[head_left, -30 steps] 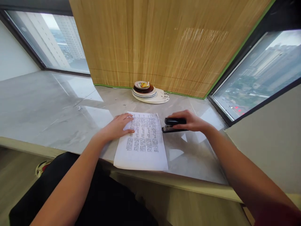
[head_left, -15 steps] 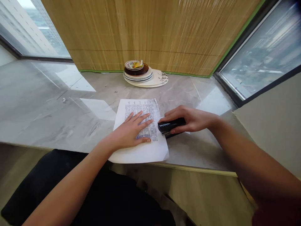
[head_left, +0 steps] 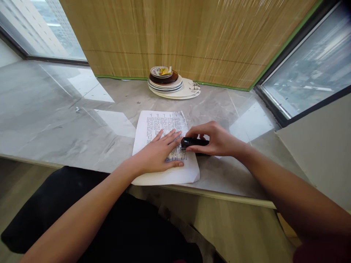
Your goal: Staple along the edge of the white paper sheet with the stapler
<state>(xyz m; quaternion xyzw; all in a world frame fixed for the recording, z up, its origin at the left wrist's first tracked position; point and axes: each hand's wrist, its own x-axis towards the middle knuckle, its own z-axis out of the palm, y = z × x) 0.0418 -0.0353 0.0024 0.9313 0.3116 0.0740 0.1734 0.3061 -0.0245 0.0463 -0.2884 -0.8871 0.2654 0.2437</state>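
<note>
Printed paper [head_left: 153, 122] lies on the grey marble ledge, its near edge at the ledge's front; whether it is one sheet or several I cannot tell. My left hand [head_left: 157, 155] rests flat on it with the fingers spread. In my right hand [head_left: 216, 140] is a black stapler [head_left: 194, 142], gripped between thumb and fingers. Its front end overlaps the paper's right margin, close to my left fingertips. The stapler's rear is partly hidden by my right hand.
Toward the back of the ledge [head_left: 109, 160] stands a stack of plates [head_left: 178, 93] with a small yellow packet [head_left: 165, 71] on top. Behind it hangs a bamboo blind [head_left: 192, 36]. Window panes [head_left: 304, 84] flank both sides, and a white wall [head_left: 323, 153] borders the right.
My right hand has moved the stapler slightly left, farther over the paper's right edge. My left hand stays flat on the paper. The whole view has shifted a little.
</note>
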